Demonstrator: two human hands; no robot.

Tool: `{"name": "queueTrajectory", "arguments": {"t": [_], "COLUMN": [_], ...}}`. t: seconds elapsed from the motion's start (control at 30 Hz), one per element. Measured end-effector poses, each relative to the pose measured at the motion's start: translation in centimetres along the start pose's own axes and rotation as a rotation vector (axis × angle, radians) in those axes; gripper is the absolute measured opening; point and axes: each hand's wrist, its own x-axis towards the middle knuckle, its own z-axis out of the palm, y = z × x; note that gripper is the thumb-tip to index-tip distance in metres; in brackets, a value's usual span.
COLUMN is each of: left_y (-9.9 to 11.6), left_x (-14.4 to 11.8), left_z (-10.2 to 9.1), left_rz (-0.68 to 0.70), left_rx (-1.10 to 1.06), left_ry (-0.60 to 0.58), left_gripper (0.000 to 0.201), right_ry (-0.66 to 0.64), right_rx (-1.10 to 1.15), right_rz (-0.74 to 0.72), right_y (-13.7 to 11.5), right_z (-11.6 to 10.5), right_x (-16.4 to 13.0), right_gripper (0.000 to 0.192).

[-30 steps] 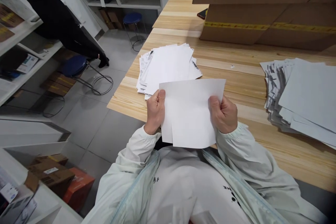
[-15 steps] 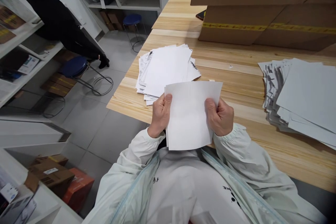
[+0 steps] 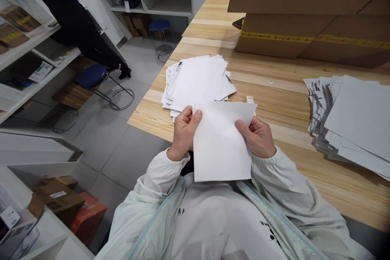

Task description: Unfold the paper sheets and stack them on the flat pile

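Observation:
A blank white sheet of paper (image 3: 224, 146) is held up in front of my body, over the near edge of the table; whether more than one sheet is there I cannot tell. My left hand (image 3: 185, 132) pinches its upper left edge, thumb on top. On the opposite edge my right hand (image 3: 258, 135) grips it the same way, fingers curled behind. Just beyond the sheet lies an untidy stack of papers (image 3: 199, 79), printed edges showing at its left side. A larger stack of papers (image 3: 359, 118) lies on the right.
The wooden table (image 3: 274, 93) carries a large cardboard box (image 3: 274, 28) at the back and a dark phone-like object (image 3: 238, 22) beside it. A small pale object (image 3: 249, 99) sits behind the sheet. Blue stools (image 3: 93, 75) and a standing person (image 3: 82, 28) are at the left.
The view has shifted slightly, so the table and stacks appear a little lower. Both hands still hold the paper; its lower edge now looks squarer to me and the pale object behind shows more.

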Motion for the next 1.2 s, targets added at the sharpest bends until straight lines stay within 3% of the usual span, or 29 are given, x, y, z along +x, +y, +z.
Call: {"name": "queueTrajectory", "arguments": {"t": [0.23,0.43,0.8,0.97,1.1,1.2], "left_y": [1.1,2.3,2.9,2.7,2.8,2.7], "left_x": [1.1,1.5,1.2,1.6,1.7,1.7], "left_z": [-1.4,-3.0,-4.2,-4.3,-4.1,-4.1], "left_rz": [0.115,-0.025,-0.081,-0.196,-0.172,-0.127], "left_rx": [-0.003,-0.013,0.112,-0.017,-0.069,-0.079], "left_ry": [0.117,-0.03,-0.145,-0.247,-0.29,-0.247], "left_gripper": [0.031,0.034,0.032,0.037,0.04,0.039], "right_ry": [0.036,0.022,-0.06,-0.137,-0.171,-0.136], "right_rx": [-0.115,-0.104,-0.03,0.049,0.059,0.001], "right_rz": [-0.076,-0.043,0.098,0.129,0.138,0.081], "right_y": [0.2,0.0,-0.5,-0.7,-0.6,-0.4], "right_z": [-0.5,-0.6,-0.4,-0.3,-0.3,-0.3], "right_x": [0.2,0.3,0.2,0.3,0.4,0.4], "right_gripper": [0.032,0.031,0.034,0.038,0.039,0.04]}}
